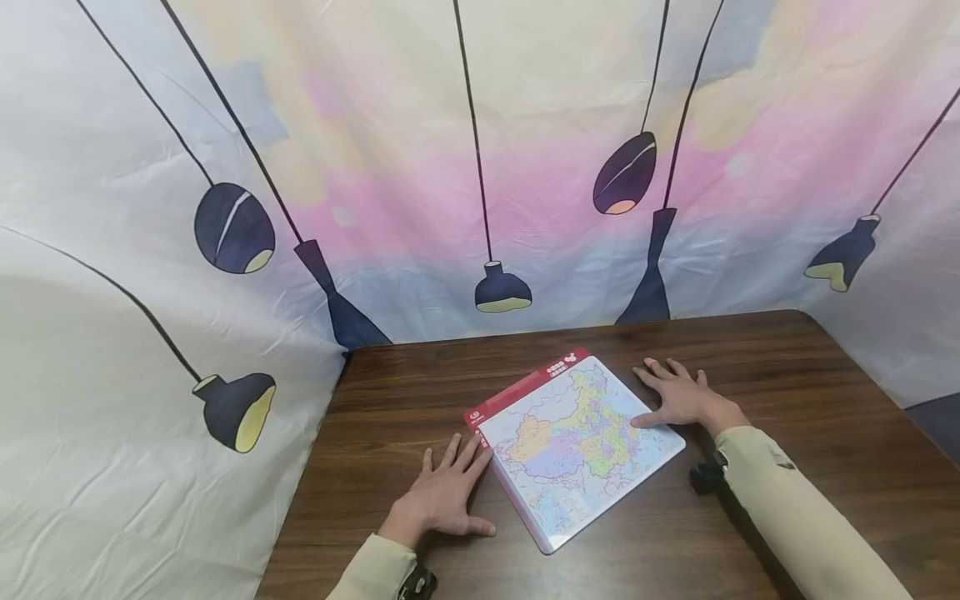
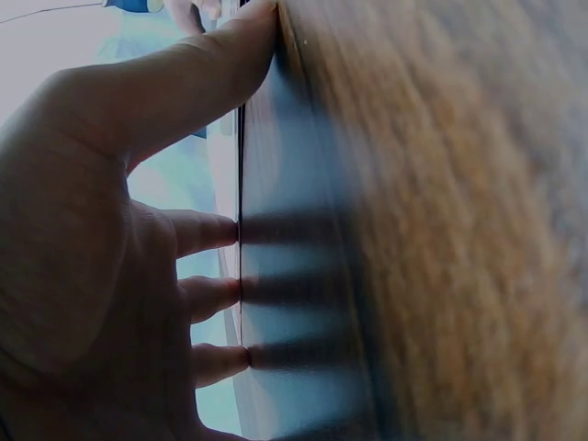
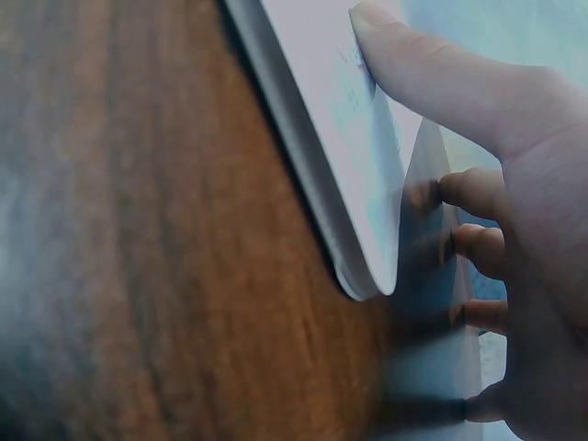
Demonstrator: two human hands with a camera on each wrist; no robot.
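Left hand (image 1: 442,493) lay flat, fingers spread, on the worktop (image 1: 787,375), fingertips touching the map (image 1: 573,446); right hand (image 1: 678,393) flat too, thumb on it.

The scene is seen by the head view from above and behind the hands, facing forward and down across the brown table (image 1: 787,375) toward a printed curtain (image 1: 480,150); the whole map board (image 1: 573,446), the left hand (image 1: 442,496) and the right hand (image 1: 678,396) are taken in from a moderate distance. The left wrist view is set very close under the left hand (image 2: 83,257), almost level with the table (image 2: 459,230), looking along the fingers. The right wrist view is placed equally close beside the right hand (image 3: 524,211), and the map board's edge (image 3: 331,193) is shown on the table (image 3: 138,239). The table surface is shared by all three views, the map board by the head and right wrist views.
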